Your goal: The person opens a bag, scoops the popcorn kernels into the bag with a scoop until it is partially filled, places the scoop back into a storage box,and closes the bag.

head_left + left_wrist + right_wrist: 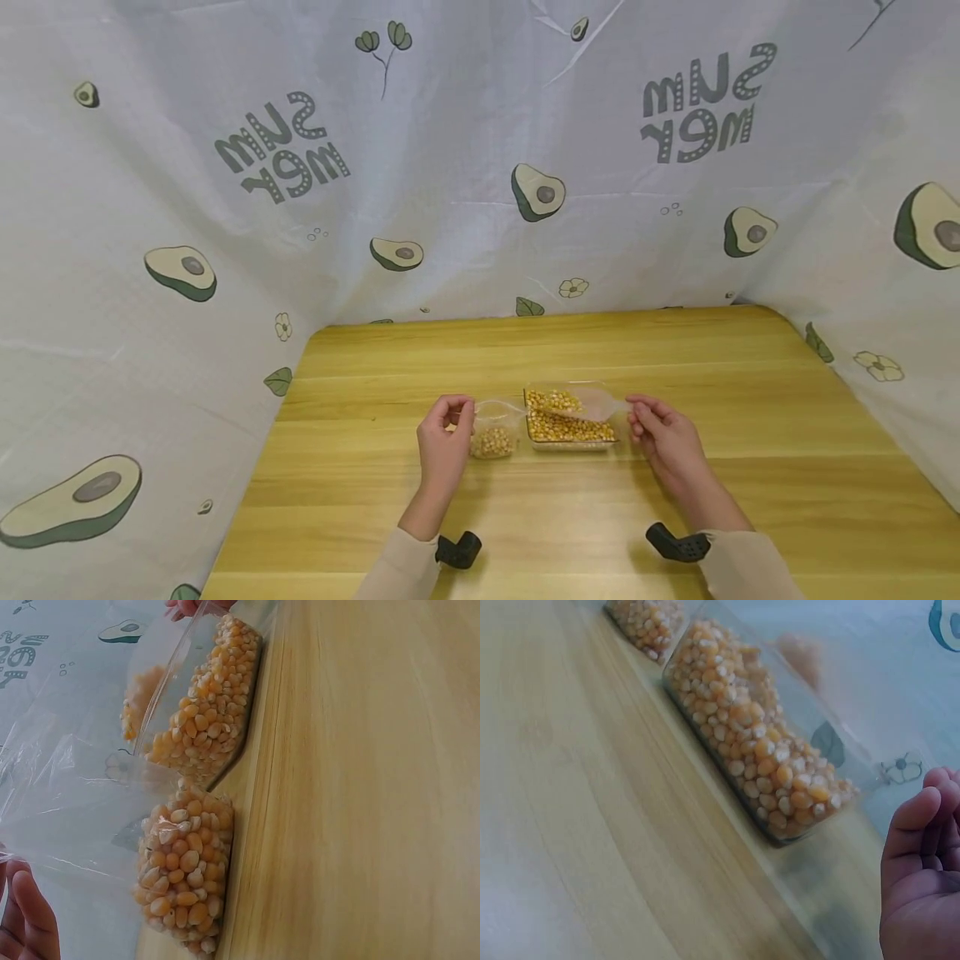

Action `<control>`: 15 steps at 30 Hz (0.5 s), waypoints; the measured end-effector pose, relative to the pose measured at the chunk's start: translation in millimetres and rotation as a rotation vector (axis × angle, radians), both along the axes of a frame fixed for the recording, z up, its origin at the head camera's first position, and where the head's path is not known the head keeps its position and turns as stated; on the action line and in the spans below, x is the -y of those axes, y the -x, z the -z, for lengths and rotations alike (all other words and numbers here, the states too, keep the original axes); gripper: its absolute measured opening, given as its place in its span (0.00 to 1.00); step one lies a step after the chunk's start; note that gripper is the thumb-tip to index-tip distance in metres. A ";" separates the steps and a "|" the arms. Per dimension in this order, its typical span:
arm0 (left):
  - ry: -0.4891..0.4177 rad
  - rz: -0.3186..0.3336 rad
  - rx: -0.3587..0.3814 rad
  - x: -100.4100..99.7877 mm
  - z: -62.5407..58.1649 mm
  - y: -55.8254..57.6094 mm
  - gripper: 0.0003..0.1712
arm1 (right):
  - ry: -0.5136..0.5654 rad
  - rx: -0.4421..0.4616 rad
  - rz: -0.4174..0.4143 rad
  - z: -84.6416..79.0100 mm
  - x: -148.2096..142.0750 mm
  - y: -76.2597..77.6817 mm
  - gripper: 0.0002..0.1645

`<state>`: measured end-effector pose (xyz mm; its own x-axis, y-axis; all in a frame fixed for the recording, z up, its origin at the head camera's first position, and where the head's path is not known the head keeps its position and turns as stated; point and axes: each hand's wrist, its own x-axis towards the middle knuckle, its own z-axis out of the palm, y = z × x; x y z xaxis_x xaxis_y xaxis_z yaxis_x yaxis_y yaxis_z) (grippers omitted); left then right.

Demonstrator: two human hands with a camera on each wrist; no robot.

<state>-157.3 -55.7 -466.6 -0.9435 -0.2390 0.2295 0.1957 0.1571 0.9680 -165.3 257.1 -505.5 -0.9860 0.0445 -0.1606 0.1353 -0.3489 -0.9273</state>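
Observation:
My left hand pinches the left edge of a clear plastic bag, whose mouth is spread. Corn kernels fill the bag's lower part, and it stands on the table. Between thumb and fingers, my right hand holds the handle of a translucent scoop. Its front carries kernels and points left toward the bag's mouth, over a clear rectangular container of corn. In the left wrist view, the scoop shows behind the container wall. The right wrist view has the thumb and fingertips together at the handle end.
The wooden table runs out to both sides of the bag and container. A white curtain printed with avocados hangs behind and beside it. Black wrist mounts stick out inward from both sleeves.

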 end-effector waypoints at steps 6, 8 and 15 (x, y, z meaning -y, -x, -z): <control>-0.003 -0.004 -0.014 0.3 -0.6 -1.0 0.05 | 0.011 -0.021 -0.013 -8.2 2.6 -2.2 0.08; -0.004 -0.001 -0.022 0.1 -1.1 -1.2 0.05 | 0.022 -0.031 -0.016 -9.9 2.8 -3.3 0.08; -0.005 0.012 -0.037 -0.6 -3.5 -2.8 0.05 | 0.052 -0.079 -0.032 -12.3 0.4 -7.4 0.10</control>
